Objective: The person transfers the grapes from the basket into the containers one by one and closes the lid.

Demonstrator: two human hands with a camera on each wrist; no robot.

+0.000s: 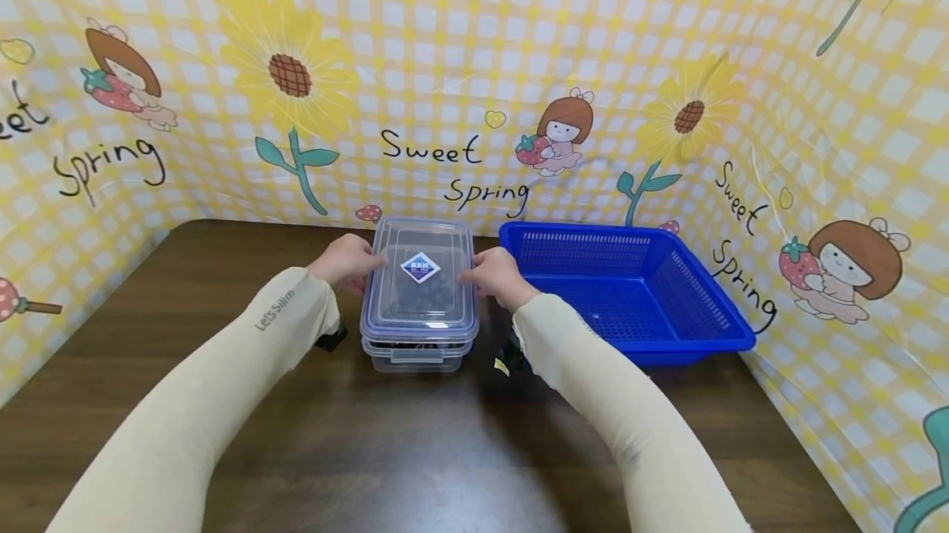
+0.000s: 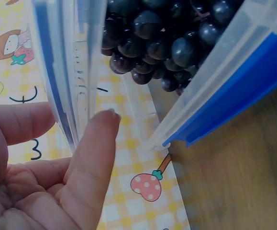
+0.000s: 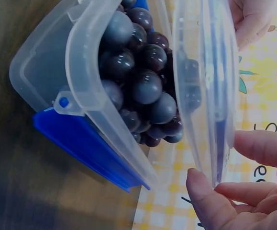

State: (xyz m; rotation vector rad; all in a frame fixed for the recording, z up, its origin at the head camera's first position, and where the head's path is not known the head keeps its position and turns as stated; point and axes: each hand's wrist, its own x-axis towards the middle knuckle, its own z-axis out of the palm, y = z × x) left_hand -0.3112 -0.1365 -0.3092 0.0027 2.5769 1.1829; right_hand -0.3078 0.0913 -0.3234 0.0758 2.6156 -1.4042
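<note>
Both hands hold a clear plastic lid (image 1: 426, 298) with a BXH sticker over a clear food container (image 1: 415, 363). The left hand (image 1: 344, 262) pinches the lid's left edge between thumb and fingers, and the right hand (image 1: 500, 275) pinches the right edge the same way. Both wrist views show a gap between lid and container. Dark grapes (image 3: 148, 86) fill the container and rise above its rim. In the left wrist view, a blue latch (image 2: 238, 88) hangs unfastened on the container's side; another blue latch (image 3: 88, 146) hangs down in the right wrist view.
A blue plastic basket (image 1: 593, 231) with slotted walls stands to the right of the container, close to the right forearm. All this is on a dark wooden table (image 1: 415, 451). A yellow checked cloth (image 1: 445, 63) with printed flowers rises behind and at both sides.
</note>
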